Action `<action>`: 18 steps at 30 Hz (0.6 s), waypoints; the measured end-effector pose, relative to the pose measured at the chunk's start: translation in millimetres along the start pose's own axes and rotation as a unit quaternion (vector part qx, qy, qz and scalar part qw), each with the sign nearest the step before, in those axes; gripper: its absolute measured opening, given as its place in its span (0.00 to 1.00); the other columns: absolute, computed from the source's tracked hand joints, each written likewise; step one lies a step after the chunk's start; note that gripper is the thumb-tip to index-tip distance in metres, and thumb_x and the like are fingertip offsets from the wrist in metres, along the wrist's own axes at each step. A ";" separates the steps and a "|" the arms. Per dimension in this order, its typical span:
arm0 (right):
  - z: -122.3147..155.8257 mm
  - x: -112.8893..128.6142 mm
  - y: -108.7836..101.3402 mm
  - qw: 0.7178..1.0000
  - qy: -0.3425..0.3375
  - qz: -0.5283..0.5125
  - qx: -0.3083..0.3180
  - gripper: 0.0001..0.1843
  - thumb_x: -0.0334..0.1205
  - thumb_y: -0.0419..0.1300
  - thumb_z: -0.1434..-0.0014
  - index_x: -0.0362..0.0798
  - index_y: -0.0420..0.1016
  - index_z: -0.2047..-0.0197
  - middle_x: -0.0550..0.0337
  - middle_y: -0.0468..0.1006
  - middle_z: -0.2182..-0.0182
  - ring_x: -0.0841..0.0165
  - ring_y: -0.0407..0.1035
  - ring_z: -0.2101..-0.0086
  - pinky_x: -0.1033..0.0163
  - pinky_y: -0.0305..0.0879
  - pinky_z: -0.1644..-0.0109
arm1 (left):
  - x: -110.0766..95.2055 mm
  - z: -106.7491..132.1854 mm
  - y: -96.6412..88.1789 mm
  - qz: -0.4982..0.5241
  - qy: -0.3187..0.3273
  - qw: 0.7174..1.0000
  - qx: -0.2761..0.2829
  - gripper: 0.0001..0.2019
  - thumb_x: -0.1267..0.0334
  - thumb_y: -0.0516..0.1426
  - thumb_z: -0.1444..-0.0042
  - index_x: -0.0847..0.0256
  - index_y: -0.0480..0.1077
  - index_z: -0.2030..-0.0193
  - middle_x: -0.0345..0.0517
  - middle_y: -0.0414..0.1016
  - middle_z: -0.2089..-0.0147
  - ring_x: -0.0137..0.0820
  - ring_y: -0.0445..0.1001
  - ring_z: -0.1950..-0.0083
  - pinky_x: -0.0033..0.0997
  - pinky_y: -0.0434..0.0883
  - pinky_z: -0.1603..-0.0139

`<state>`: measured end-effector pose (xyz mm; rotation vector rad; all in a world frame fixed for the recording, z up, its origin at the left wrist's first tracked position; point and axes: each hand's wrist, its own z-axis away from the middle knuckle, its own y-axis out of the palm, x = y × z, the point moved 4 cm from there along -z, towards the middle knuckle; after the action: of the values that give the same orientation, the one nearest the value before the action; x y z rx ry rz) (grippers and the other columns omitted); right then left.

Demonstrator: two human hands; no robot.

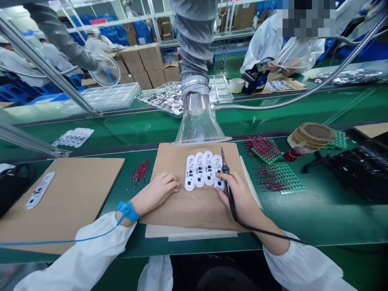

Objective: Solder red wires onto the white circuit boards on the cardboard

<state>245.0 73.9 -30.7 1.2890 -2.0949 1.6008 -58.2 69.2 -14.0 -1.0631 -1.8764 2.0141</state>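
Note:
My right hand (241, 198) grips a soldering iron (230, 198), its tip pointing away from me beside the rightmost circuit board. Several long white circuit boards (199, 169) lie side by side on a cardboard sheet (194, 212); my right fingers partly cover the rightmost one. My left hand (160, 190) rests on the cardboard left of the boards, fingers curled together. A thin solder wire (189, 195) sticks out from its fingertips toward the boards. A blue wrist strap (127, 211) circles my left wrist.
A clear fume hood (198, 127) hangs just behind the boards. Dark red wires (141, 173) lie at left. Green boards with red wires (281, 178) and a tape roll (312, 135) sit at right. Another cardboard sheet (72, 194) bears one white board. A co-worker (263, 40) sits opposite.

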 end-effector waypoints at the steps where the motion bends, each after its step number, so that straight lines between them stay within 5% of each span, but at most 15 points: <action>1: 0.0 -1.0 0.3 1.000 0.004 -0.004 0.000 0.17 0.35 0.60 0.25 0.54 0.73 0.35 0.47 0.76 0.45 0.52 0.80 0.46 0.46 0.81 0.41 | 0.6 1.9 0.2 -0.012 0.009 1.000 0.005 0.16 0.58 0.49 0.17 0.55 0.76 0.54 0.49 0.80 0.51 0.43 0.73 0.50 0.44 0.71 0.46; 8: 1.0 -1.6 -4.4 0.999 -0.004 -0.005 -0.038 0.18 0.38 0.64 0.25 0.55 0.73 0.35 0.48 0.76 0.45 0.52 0.81 0.48 0.47 0.82 0.46 | 5.4 7.9 -4.6 0.033 0.002 0.999 -0.009 0.16 0.60 0.46 0.16 0.58 0.70 0.56 0.47 0.78 0.56 0.38 0.74 0.57 0.39 0.70 0.52; 18: -1.0 1.7 -18.3 0.992 -0.055 0.030 -0.112 0.07 0.35 0.63 0.24 0.54 0.80 0.47 0.55 0.75 0.57 0.59 0.75 0.57 0.56 0.75 0.54 | -39.5 -89.2 -10.2 0.078 0.157 0.984 -0.031 0.17 0.55 0.49 0.16 0.59 0.76 0.49 0.46 0.82 0.57 0.36 0.78 0.57 0.35 0.73 0.54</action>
<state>257.0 73.3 -16.8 1.2750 -2.3230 1.2979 21.3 118.6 15.2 -1.4880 -1.7484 1.7437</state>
